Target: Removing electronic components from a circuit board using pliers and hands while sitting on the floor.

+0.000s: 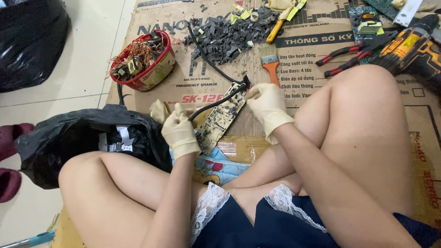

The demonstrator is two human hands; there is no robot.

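Observation:
Both my hands wear pale yellow rubber gloves. My left hand [179,131] grips the lower end of a yellowish circuit board [220,117] together with a black cable [213,103] that runs over it. At the board's top corner, my right hand [266,105] pinches the spot where the cable joins it. The cable curves away over the cardboard [257,131] toward a pile of dark grey broken bits [229,36]. The board is held tilted just above the cardboard, between my crossed legs.
A red bowl of copper wire and parts [142,59] sits far left. An open black bag [92,138] lies by my left knee. An orange brush [272,64], yellow screwdriver [280,25], red-handled pliers [353,53] and a cordless drill [413,48] lie beyond.

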